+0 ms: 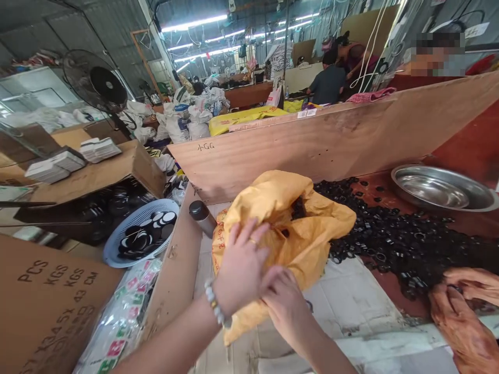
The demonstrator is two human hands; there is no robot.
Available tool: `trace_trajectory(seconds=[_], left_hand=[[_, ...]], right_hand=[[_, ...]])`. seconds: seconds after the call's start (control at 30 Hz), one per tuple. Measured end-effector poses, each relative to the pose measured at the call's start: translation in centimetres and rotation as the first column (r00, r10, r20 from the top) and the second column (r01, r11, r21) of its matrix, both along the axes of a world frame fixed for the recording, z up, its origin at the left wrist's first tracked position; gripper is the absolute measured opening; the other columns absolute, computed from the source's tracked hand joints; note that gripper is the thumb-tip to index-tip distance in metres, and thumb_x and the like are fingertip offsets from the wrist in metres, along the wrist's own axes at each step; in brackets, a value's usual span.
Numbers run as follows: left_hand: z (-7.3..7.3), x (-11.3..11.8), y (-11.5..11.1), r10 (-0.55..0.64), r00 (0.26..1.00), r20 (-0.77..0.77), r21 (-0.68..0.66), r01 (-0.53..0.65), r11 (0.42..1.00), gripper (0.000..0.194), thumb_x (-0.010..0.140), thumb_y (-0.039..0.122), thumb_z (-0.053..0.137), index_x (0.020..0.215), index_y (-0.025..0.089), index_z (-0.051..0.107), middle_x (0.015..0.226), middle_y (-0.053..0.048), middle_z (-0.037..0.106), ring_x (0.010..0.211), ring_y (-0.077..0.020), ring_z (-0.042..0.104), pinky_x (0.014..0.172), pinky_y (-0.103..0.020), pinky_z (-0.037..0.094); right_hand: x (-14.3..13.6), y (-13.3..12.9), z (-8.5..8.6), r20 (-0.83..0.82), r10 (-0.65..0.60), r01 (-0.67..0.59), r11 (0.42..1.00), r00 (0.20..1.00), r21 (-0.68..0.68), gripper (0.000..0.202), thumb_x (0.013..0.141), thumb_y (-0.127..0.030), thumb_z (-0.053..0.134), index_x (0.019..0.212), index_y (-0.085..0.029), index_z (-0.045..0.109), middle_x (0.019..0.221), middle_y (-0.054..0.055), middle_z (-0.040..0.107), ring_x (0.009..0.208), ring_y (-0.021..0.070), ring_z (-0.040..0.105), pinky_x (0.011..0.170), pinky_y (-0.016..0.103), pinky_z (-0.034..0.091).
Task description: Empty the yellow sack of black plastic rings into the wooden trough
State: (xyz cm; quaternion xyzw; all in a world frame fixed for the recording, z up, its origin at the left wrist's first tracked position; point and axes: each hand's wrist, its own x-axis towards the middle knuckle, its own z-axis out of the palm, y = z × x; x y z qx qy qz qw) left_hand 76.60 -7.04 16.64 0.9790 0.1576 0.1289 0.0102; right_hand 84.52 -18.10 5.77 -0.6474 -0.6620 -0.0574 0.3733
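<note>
On the white-covered worktop, between the plywood wall (335,140) and the person's body, lies a yellow sack (288,228) with its mouth turned toward a heap of small black rings (393,234). The left hand (241,267) rests flat on the sack, fingers spread and not closed — it presses more than it grips. The right hand (286,304) is pinched on the sack's lower edge, partly hidden under the left. I judge the step is handling the sack beside the heap; the next move needs a firmer hold of the fabric. A steel bowl (444,189) stands farther right.
</note>
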Motion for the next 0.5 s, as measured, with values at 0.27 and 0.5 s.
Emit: trace_trajectory(seconds=[0.27, 0.5], left_hand=[[-1.7, 2.0, 0.5, 0.141, 0.975, -0.169, 0.184, -0.11, 0.977, 0.031, 0.08, 0.038, 0.055, 0.097, 0.015, 0.066, 0.139, -0.011, 0.042, 0.135, -0.0387, 0.018, 0.105, -0.062, 0.025], [-3.3, 5.1, -1.7, -0.102, 0.976, -0.193, 0.12, 0.127, 0.985, 0.025, 0.089, 0.019, 0.039, 0.095, 0.012, 0.062, 0.123, -0.013, 0.054, 0.123, -0.03, 0.04, 0.096, -0.045, 0.042]], right_hand=[[7.6, 2.4, 3.3, -0.109, -0.326, 0.245, 0.857, 0.939, -0.452, 0.03, 0.092, -0.02, 0.035, 0.115, -0.018, 0.054, 0.102, 0.005, 0.057, 0.097, 0.0101, 0.053, 0.088, 0.02, 0.042], [15.7, 11.6, -0.9, 0.127, -0.594, 0.532, 0.579, 0.794, -0.618, 0.03, 0.087, -0.024, 0.05, 0.113, -0.009, 0.052, 0.115, 0.013, 0.052, 0.109, 0.022, 0.05, 0.09, 0.042, 0.046]])
